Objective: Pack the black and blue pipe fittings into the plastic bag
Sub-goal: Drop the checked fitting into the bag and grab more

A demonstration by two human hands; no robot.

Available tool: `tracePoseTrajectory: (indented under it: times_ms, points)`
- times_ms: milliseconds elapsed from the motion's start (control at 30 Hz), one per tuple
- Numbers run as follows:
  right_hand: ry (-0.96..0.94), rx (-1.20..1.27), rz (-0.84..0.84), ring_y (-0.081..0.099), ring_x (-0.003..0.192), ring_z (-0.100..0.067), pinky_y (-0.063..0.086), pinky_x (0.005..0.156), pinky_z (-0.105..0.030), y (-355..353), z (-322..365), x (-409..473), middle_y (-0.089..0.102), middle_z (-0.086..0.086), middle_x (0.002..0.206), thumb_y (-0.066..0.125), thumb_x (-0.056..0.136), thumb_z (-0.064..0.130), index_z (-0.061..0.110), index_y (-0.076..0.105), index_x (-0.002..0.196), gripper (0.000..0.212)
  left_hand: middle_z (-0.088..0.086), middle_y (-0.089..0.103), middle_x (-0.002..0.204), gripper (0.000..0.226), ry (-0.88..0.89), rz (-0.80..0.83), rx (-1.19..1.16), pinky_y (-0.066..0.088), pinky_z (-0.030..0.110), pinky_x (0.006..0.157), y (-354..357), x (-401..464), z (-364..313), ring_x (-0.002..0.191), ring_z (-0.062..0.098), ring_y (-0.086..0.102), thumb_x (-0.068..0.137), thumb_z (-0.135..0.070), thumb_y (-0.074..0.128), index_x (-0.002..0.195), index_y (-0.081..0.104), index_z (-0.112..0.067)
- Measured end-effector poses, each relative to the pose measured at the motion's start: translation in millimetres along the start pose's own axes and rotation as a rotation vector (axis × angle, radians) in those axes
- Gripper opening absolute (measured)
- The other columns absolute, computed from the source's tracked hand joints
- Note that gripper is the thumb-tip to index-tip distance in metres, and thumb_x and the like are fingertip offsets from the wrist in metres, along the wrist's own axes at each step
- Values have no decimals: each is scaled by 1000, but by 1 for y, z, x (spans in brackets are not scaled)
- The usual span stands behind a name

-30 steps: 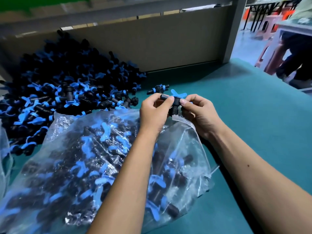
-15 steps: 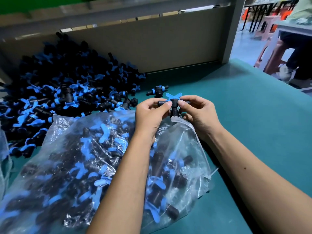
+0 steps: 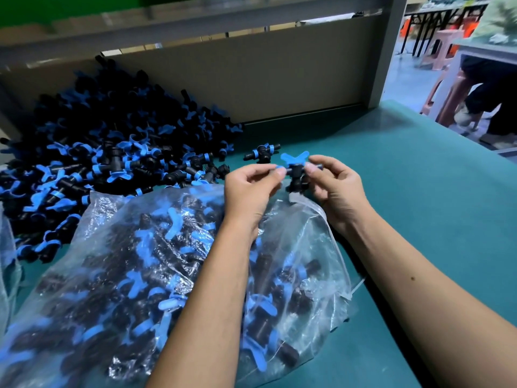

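A clear plastic bag point(image 3: 92, 264) lies on the green table, packed with several black and blue pipe fittings. Just above its open mouth I hold one black fitting with a blue wing handle point(image 3: 296, 171). My left hand point(image 3: 251, 189) pinches its left end and my right hand point(image 3: 335, 186) pinches its right end. A big heap of loose fittings point(image 3: 98, 152) lies at the back left. One single fitting point(image 3: 261, 154) lies on the table just behind my hands.
A beige back panel point(image 3: 251, 79) walls the far side of the green table point(image 3: 419, 219). A grey post point(image 3: 387, 51) stands at the back right. Beyond it a person's legs point(image 3: 486, 102) and pink stools show on the floor. Another bag edge point(image 3: 5, 261) sits far left.
The fitting between my hands has turned and risen slightly, so its blue handle points up. Both hands stayed above the bag mouth.
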State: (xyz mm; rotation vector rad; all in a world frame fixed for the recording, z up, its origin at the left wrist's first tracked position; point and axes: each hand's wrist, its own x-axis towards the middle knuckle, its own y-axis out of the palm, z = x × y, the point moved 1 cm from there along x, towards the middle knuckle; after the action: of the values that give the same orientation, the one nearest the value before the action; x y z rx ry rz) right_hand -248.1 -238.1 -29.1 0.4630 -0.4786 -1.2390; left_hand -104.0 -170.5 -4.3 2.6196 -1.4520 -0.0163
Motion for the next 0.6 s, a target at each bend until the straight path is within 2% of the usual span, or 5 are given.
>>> tracePoseTrajectory:
  times_ms: [167, 267, 400, 500, 600]
  points:
    - [-32, -176, 47, 66, 73, -15, 47, 57, -22, 2, -1, -2, 74, -3, 87, 82, 78, 9, 15, 74, 95, 20, 0, 74, 71, 10, -9, 12, 86, 58, 31, 72, 1, -2, 2, 67, 13, 68, 81, -10, 86, 86, 76, -12]
    - [-49, -139, -34, 62, 67, -13, 47, 57, -21, -1, -2, 1, 71, -6, 85, 81, 80, 7, 14, 73, 93, 17, 2, 70, 68, 9, 40, -60, 69, 51, 28, 65, -1, 0, 0, 64, 15, 60, 80, -10, 84, 80, 75, -12]
    - [-95, -82, -134, 60, 70, -14, 50, 61, -23, -7, 3, 4, 70, -9, 92, 76, 87, 8, 12, 66, 102, 19, 9, 71, 74, 8, 85, -73, 16, 52, 32, 71, 0, -2, -4, 69, 18, 60, 81, -9, 83, 81, 75, -9]
    - [-237, -385, -147, 62, 73, -18, 51, 59, -29, -4, 0, 0, 68, -3, 98, 80, 85, 21, 16, 66, 106, 26, 14, 70, 75, 13, 91, -142, -76, 51, 33, 69, 0, -1, -5, 69, 20, 59, 83, -10, 85, 81, 72, -5]
    - [-376, -682, 21, 65, 78, -17, 56, 75, -29, 5, -5, -5, 65, -5, 110, 87, 76, 22, 22, 64, 109, 40, 14, 71, 72, 20, 85, -184, -113, 53, 33, 68, 1, -2, -5, 66, 21, 62, 83, -10, 85, 78, 67, -4]
